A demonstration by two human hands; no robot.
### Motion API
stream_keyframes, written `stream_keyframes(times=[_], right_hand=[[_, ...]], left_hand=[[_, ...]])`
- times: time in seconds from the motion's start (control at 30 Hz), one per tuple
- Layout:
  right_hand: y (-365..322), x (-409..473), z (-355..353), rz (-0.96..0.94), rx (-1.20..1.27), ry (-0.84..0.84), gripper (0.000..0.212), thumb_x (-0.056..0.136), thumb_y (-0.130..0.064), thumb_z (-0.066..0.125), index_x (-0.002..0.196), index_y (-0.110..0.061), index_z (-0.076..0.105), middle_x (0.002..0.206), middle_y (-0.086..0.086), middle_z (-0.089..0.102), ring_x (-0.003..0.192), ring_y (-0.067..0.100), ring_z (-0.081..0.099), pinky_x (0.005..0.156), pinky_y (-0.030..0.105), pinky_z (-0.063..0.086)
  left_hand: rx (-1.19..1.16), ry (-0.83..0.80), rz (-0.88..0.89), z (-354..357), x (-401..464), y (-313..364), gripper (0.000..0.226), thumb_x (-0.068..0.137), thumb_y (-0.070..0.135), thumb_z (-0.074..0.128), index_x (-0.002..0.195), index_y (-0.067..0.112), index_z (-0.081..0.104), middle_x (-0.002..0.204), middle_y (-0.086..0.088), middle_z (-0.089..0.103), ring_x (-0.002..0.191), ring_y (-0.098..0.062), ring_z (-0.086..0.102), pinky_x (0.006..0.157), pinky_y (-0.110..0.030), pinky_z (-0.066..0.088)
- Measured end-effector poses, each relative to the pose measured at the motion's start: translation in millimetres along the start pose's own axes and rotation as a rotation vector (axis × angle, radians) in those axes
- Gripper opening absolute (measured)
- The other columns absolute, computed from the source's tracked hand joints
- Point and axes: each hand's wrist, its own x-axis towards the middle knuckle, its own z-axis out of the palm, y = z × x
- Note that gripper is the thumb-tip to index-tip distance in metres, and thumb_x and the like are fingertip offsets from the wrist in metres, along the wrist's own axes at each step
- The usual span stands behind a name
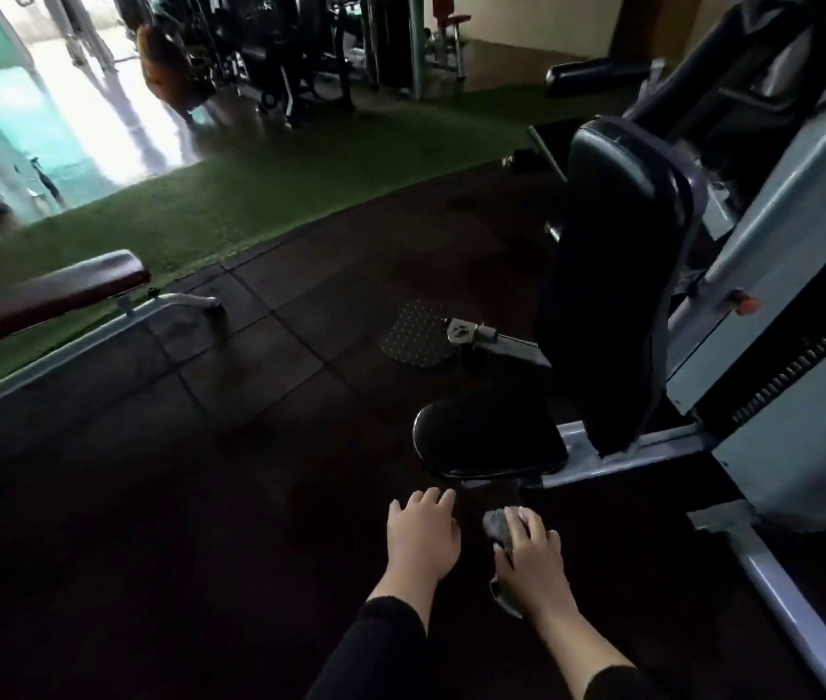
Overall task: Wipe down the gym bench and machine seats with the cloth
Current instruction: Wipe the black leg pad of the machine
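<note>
A grey cloth (pixel 501 535) is gripped in the right hand (pixel 527 550), just short of the black machine seat (pixel 489 439). The left hand (pixel 421 530) is held beside it, fingers relaxed, empty. The cloth is best flattened first (it is bunched) — then drawn along the seat's long axis, which runs toward the upright back pad (pixel 618 275).

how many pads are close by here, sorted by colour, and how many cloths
black pads: 2, the seat and the backrest of the machine
dark red pads: 1, the bench on the left
grey cloths: 1, the cloth held in the right hand
total: 4
</note>
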Motion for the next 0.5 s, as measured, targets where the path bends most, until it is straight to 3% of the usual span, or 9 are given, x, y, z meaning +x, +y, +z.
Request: stream_keyframes(times=[0.33,0.5], right_hand=[[-16,87,3,0.218,0.1,0.21,0.055,0.096,-0.025,0.05,0.147,-0.019,0.031,0.153,-0.003,0.023,0.121,0.018,0.037,0.104,0.028,0.035],[-4,127,1,0.257,0.126,0.211,0.056,0.093,-0.021,0.056,0.145,-0.018,0.035,0.153,0.001,0.025,0.131,0.021,0.034,0.102,0.02,0.023]], left_hand=[[0.047,-0.042,0.225,-16,150,-11,0.049,0.101,0.032,0.037,0.149,0.023,0.032,0.147,0.007,0.042,0.135,-0.013,0.038,0.114,-0.041,0.027],[0.046,-0.116,0.279,-6,203,-1,0.051,0.102,0.034,0.035,0.151,0.024,0.026,0.155,0.005,0.032,0.142,-0.013,0.028,0.117,-0.043,0.022]])
